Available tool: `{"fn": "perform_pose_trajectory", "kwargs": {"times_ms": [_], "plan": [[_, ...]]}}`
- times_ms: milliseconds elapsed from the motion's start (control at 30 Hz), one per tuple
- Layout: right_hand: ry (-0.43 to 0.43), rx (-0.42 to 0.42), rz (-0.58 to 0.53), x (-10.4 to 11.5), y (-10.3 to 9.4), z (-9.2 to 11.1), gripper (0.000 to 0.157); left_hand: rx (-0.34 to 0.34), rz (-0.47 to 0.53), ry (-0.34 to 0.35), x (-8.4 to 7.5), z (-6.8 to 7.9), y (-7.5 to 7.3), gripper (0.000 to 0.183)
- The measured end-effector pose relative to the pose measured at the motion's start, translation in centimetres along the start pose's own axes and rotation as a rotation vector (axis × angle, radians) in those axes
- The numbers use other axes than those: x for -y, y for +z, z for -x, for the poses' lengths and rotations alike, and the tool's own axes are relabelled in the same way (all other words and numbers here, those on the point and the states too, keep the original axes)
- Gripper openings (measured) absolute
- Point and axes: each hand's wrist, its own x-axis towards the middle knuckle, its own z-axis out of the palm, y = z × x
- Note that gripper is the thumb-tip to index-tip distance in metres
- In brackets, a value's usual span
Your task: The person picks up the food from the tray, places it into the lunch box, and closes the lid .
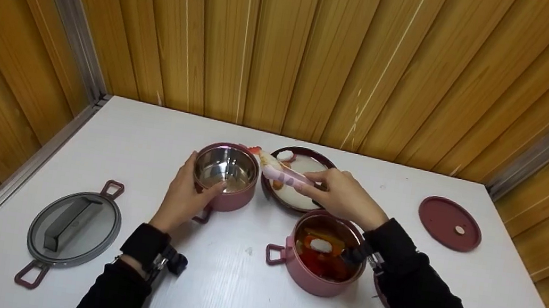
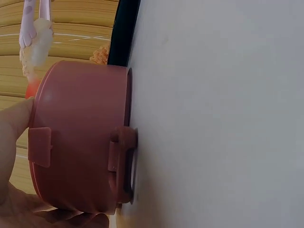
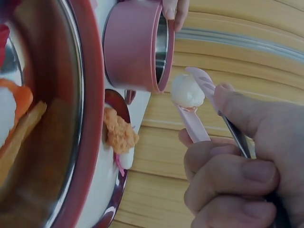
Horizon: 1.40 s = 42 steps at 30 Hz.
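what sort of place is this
Probably a small staged work booth rather than a real kitchen: wood-look panels with metal corner strips stand on three sides of a white table.

Looks forward and down from above, behind left hand [image 1: 187,198] and right hand [image 1: 346,196]; close and sideways from each wrist.
Shares, across wrist views, gripped pot [image 2: 80,104] and tongs [image 3: 194,126].

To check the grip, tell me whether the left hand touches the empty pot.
Touching. The head view shows the left hand against the empty pot, fingers along its outer wall and thumb over its rim.
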Motion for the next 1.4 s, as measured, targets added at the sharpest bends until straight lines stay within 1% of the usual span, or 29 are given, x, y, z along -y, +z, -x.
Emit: {"fn": "perform_pose_trajectory", "kwargs": {"times_ms": [133,233,367,467,567,767,900,1033,1167,1400], "plan": [[-0.034,-0.010,0.001,0.7,0.7,-0.3,0.045,0.009,0.005,0.004,-0.2,0.2,0.0,0.104],[-0.064,-0.031,0.028,1.2,1.4,-0.6,0.040,0.013,0.001,0.005,-0.2,0.4,0.0,0.104],[-0.057,-0.060,0.081,2.1,2.4,-1.1,0.041,0.013,-0.005,0.018,-0.3,0.7,0.1,0.105],[-0.032,-0.070,0.116,2.9,3.2,-1.4,0.046,0.015,-0.010,0.028,-0.3,0.9,0.2,0.106],[-0.027,-0.077,0.147,3.5,3.9,-1.7,0.049,0.017,-0.019,0.030,-0.2,1.0,0.3,0.107],[-0.055,-0.089,0.163,4.0,4.9,-2.3,0.041,0.015,-0.025,0.037,-0.2,1.1,0.3,0.108],[-0.038,-0.093,0.161,4.4,5.5,-2.5,0.035,0.008,-0.028,0.053,-0.2,1.1,0.3,0.106],[-0.038,-0.103,0.195,4.8,6.0,-2.8,0.033,0.003,-0.020,0.063,-0.3,1.2,0.2,0.105],[-0.041,-0.108,0.221,5.1,6.2,-3.0,0.032,0.008,-0.016,0.050,-0.3,1.2,0.2,0.106],[-0.038,-0.116,0.233,5.4,6.3,-3.1,0.031,0.018,-0.023,0.034,-0.5,1.3,0.0,0.107]]}}
